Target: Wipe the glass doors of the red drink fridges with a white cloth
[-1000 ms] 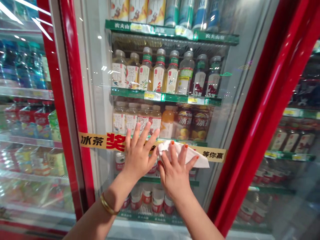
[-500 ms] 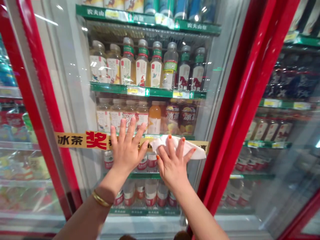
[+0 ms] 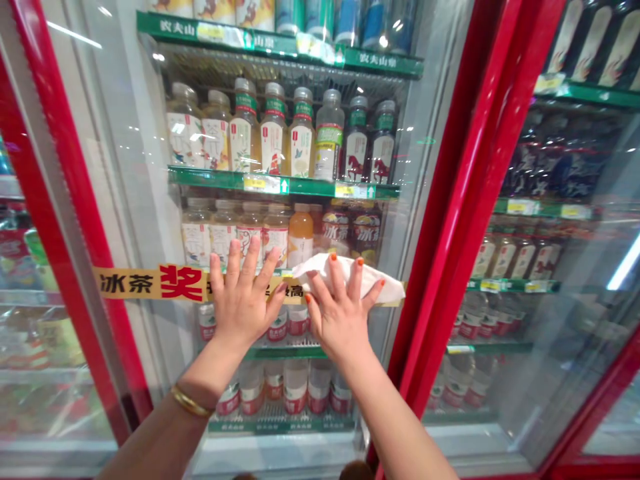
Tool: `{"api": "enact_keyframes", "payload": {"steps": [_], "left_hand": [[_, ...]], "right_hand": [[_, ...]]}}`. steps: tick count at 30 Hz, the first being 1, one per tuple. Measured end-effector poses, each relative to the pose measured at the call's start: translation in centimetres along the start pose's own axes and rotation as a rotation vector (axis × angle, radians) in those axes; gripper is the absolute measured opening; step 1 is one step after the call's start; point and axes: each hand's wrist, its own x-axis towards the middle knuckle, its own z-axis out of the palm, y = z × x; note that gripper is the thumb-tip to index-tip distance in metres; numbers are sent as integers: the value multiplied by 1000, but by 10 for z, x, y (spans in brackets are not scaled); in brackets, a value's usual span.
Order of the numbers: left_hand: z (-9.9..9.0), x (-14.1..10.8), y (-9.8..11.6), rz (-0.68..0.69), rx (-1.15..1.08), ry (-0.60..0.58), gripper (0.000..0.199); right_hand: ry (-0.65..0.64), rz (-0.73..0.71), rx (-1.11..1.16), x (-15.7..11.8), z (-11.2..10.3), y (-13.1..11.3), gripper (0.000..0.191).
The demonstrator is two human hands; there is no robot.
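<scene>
My left hand (image 3: pixel 241 303) lies flat on the glass door (image 3: pixel 127 220), fingers spread and holding nothing, over a yellow printed strip (image 3: pixel 125 284). On its wrist is a gold bangle (image 3: pixel 191 401). To its right, my right hand (image 3: pixel 340 317) holds a white cloth (image 3: pixel 387 283) pressed against the glass, its orange-nailed fingers fanned over it. The cloth is partly folded and covers the strip's right part, with a short end of the strip showing beyond it.
Behind the glass, shelves hold bottled drinks (image 3: pixel 273 137), including an orange bottle (image 3: pixel 301 237). Red door frames (image 3: pixel 465 180) run along both sides. More drinks (image 3: pixel 523 257) stand behind the door at right, and blurred packages (image 3: pixel 50 327) at left.
My right hand and the cloth have slid slightly upward on the glass, uncovering more print between the hands. My left hand stays about in place. The view has shifted a little right.
</scene>
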Motion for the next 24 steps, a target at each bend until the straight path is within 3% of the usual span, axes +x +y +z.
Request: {"api": "enact_keyframes", "payload": {"steps": [3,6,9,12,16,20,24], "left_hand": [[0,-1,0,-16,-16,-7,87],[1,-1,0,-23,-16,-11,87],[1,-1,0,-20,-17,-7,87],[0,0,0,-10,-22,5,87],[0,0,-1,5,-10,4,86],[0,-1,-1,12,7,18,84],[1,-2,-1,0,-3,13,86]], "right_hand": [[17,131,-9,22,-8,25,63],[7,237,-2,7,-8,36,60],[-46,275,-9,-23,-2,21,52],[-75,183,13,-30,3,-4,51],[7,8,40,7,0,-8,47],[83,64,86,43,-11,24,47],[148,54,189,44,-17,44,39]]}}
